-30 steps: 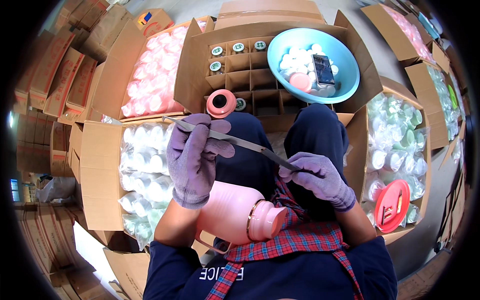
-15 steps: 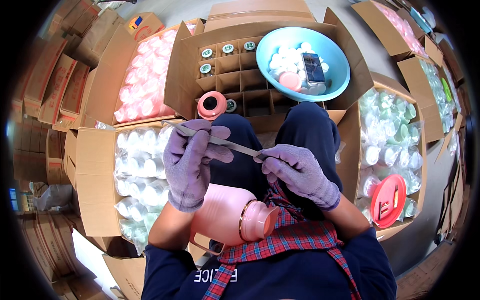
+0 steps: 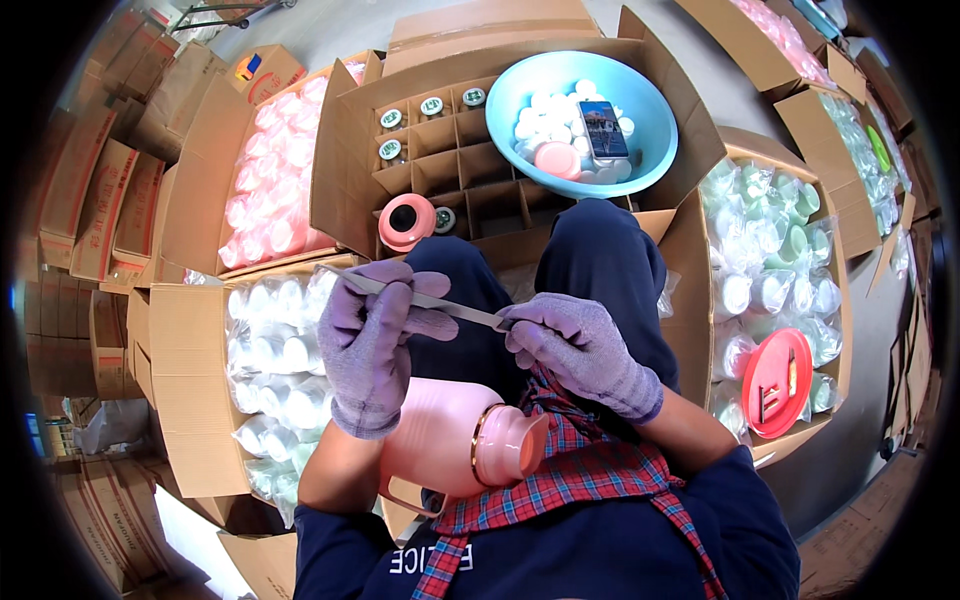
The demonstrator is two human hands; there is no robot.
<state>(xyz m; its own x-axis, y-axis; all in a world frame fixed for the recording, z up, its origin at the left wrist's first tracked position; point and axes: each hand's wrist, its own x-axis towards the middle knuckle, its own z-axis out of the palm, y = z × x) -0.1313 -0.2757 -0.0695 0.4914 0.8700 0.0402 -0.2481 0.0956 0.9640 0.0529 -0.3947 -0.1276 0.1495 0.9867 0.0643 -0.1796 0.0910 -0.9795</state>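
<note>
A thin, flat grey strip (image 3: 470, 314) stretches between my gloved hands, slanting down from left to right. My left hand (image 3: 368, 350) pinches it between thumb and fingers, with its far left end sticking out past the glove. At the strip's right end, my right hand (image 3: 585, 350) is closed on it. Below them a pink vacuum jug (image 3: 430, 435) lies on its side in my lap, mouth to the right, a gold ring round its neck. Neither hand appears to touch the jug.
Ahead, a divided carton (image 3: 345, 150) holds several bottles and a pink jug top (image 3: 407, 222). On it rests a blue basin (image 3: 655, 125) of white caps, with a phone (image 3: 603, 130). Cartons of bagged pink, white and green parts flank me; a red tray (image 3: 790, 365) sits at right.
The whole view has shifted slightly, with the cartons and basin now a little further left. Both hands keep their hold on the strip, and the jug still lies in my lap.
</note>
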